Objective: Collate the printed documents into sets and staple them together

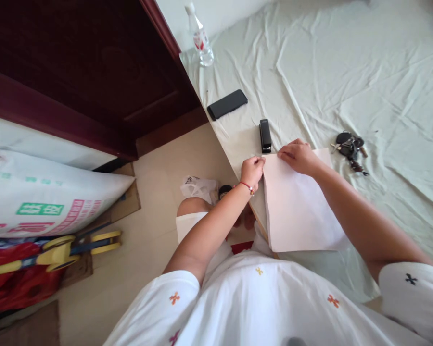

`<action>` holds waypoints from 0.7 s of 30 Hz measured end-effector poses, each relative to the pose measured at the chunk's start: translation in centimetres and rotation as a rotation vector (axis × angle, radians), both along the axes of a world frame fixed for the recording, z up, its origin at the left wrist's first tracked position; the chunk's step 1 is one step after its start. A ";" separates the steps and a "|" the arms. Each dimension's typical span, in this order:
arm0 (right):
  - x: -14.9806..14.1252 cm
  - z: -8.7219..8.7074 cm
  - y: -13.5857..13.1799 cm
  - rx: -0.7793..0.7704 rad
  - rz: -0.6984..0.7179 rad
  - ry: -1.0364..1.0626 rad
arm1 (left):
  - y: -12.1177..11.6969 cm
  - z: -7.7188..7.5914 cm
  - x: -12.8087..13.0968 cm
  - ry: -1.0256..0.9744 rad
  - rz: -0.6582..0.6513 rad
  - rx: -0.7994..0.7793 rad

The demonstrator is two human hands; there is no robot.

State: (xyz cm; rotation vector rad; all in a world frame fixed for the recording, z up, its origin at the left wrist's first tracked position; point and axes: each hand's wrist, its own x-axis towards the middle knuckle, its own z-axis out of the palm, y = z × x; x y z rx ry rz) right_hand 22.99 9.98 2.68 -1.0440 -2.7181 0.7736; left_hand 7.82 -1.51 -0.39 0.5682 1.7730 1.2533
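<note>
White paper (299,206), seemingly more than one sheet, lies at the table's near edge, partly under my right forearm. My left hand (251,171), with a red bracelet at the wrist, is closed on the paper's far left corner. Along the far edge of the paper, my right hand (298,156) has its fingers bent and pressed together on the paper. Just beyond the paper's far left corner stands a black stapler (265,136), touched by neither hand.
A black phone (227,105) and a clear plastic bottle (201,38) are farther along the table's left side. Keys (350,146) rest right of the paper on the wrinkled pale tablecloth (393,105). A large white sack (57,192) lies at the left.
</note>
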 end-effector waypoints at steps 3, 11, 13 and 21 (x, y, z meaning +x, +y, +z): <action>-1.0 0.2 1.4 -0.022 0.031 -0.108 | 1.1 0.5 -0.5 0.127 -0.010 -0.087; -3.0 1.4 3.4 0.000 0.057 -0.312 | 3.2 0.8 -1.2 0.300 -0.062 -0.204; -3.2 1.3 3.6 0.018 0.055 -0.318 | 3.3 1.0 -1.5 0.382 -0.107 -0.206; -2.7 -1.1 4.4 0.092 0.049 -0.186 | 0.9 1.4 -1.8 0.888 -0.184 0.123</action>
